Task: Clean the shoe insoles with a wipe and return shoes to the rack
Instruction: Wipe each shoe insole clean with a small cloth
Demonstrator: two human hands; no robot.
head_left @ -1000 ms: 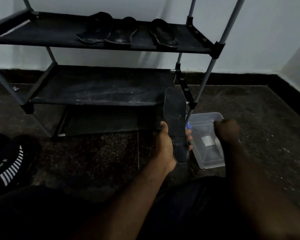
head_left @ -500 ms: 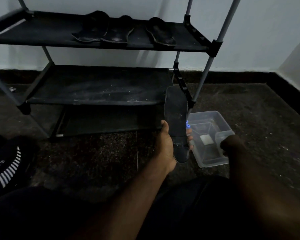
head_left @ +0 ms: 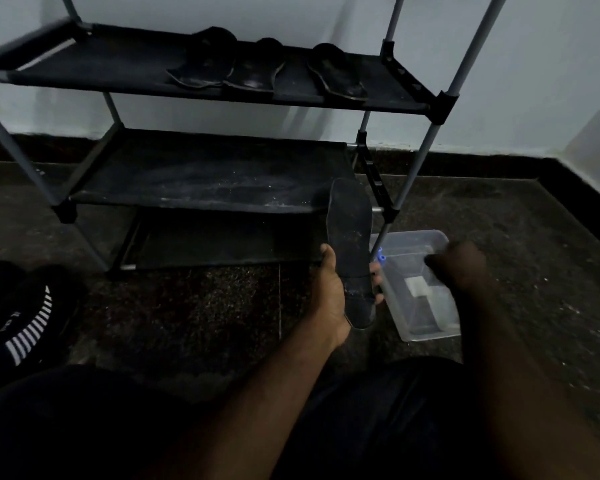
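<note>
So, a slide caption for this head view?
Left hand holds an insole upright; right hand reaches over the clear tub.

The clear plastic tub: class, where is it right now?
In the head view, the clear plastic tub sits on the floor at centre right, by the shoe rack's front right leg, with the right hand over its rim.

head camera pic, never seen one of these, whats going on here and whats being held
The camera sits on a person's head and looks down at their own two bare hands; there is no machine. The left hand has its grip on a dark insole, held upright. The right hand is at the clear plastic tub on the floor, above a small pale piece, perhaps the wipe; whether it holds anything is unclear. Behind stands a shoe rack with three more insoles on an upper shelf. Dark shoes lie at the left.
</note>
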